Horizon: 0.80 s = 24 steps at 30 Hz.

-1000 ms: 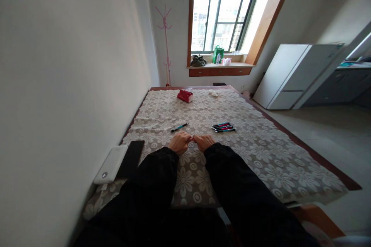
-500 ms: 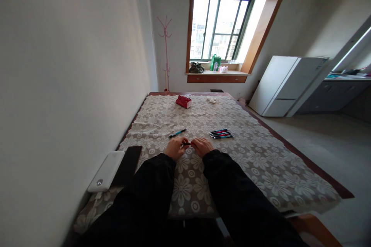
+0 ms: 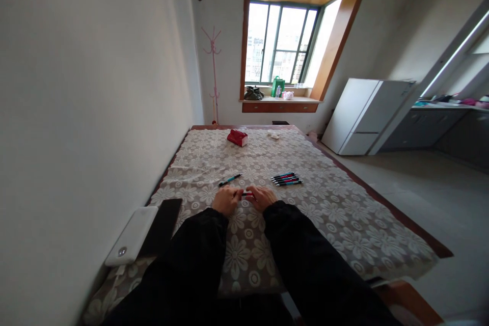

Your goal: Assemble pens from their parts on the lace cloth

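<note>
— Gripping 1 pen (image 3: 246,194) w/ both hands: our left hand (image 3: 226,200) pinches 1 end, right hand (image 3: 261,197) the other, pen level btwn them, low over the tablecloth (image 3: 344,214).

— What's around the grip?

— Teal pen (image 3: 229,180) just beyond our left hand. Bunch of pens (image 3: 286,179) beyond the right, a bit off. Red box (image 3: 237,137) far ahead. White power bank (image 3: 132,235) & black phone (image 3: 162,219) well left, by the wall.
</note>
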Each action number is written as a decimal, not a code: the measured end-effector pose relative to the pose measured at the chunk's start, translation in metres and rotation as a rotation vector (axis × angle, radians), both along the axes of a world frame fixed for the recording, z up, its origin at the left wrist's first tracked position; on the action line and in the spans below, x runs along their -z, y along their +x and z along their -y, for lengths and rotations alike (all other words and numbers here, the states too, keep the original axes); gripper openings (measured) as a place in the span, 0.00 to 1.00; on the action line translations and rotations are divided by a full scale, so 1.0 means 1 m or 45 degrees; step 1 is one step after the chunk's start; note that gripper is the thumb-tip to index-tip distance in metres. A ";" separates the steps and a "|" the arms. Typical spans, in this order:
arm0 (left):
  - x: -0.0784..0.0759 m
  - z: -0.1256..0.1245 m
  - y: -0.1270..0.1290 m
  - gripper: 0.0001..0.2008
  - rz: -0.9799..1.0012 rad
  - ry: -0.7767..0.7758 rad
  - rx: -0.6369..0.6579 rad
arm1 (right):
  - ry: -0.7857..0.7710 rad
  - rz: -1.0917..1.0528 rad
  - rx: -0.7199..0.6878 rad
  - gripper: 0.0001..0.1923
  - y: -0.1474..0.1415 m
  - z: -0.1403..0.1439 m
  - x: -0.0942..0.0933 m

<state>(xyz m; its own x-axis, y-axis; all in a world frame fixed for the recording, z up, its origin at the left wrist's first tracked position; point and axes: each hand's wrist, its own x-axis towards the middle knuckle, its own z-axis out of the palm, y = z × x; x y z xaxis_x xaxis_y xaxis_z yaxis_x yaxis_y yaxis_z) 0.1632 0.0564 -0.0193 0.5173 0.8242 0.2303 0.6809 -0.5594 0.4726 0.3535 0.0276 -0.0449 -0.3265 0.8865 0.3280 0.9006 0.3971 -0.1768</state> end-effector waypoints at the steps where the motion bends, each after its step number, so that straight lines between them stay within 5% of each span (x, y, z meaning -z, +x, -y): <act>1: 0.000 0.000 0.000 0.24 -0.004 -0.007 0.005 | 0.005 0.016 -0.003 0.11 0.000 0.000 -0.001; 15: 0.001 -0.001 0.000 0.11 0.249 0.006 0.118 | 0.056 -0.027 -0.012 0.11 -0.002 0.003 -0.005; 24: 0.007 -0.004 -0.001 0.28 0.064 -0.003 -0.012 | 0.198 -0.024 -0.088 0.06 0.000 0.000 -0.003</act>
